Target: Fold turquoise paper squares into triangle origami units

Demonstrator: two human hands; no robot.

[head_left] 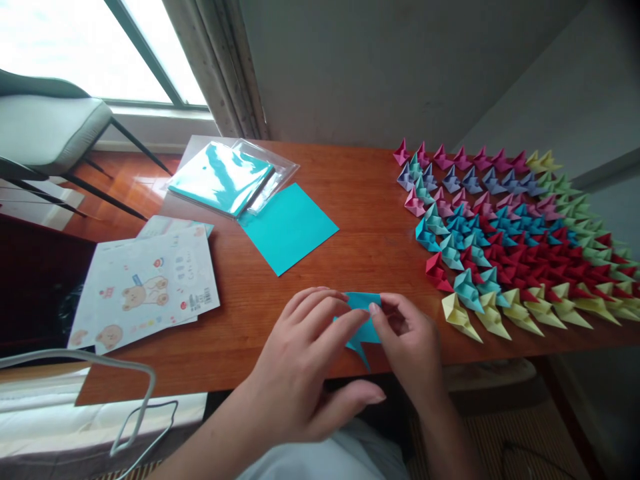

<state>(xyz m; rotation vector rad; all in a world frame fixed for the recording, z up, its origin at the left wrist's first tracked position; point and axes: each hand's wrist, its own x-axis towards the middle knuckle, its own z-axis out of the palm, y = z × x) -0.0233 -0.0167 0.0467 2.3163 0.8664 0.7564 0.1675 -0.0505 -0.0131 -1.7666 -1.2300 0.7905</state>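
A folded piece of turquoise origami paper (367,329) is at the table's front edge, with a narrow pointed part sticking out below it. My right hand (407,337) pinches its right edge between thumb and fingers. Over its left side lies my left hand (313,353), fingers stretched out and thumb apart; it covers part of the paper. Farther back, a flat turquoise square sheet (293,229) rests on the wood. Its upper left corner is near a clear plastic packet of turquoise sheets (223,177).
Rows of folded paper figures (530,253) in several colours cover the table's right side. White booklets with bear drawings (155,283) lie at the left edge. A white cable (145,380) hangs in front of that corner. A chair (50,133) stands by the window.
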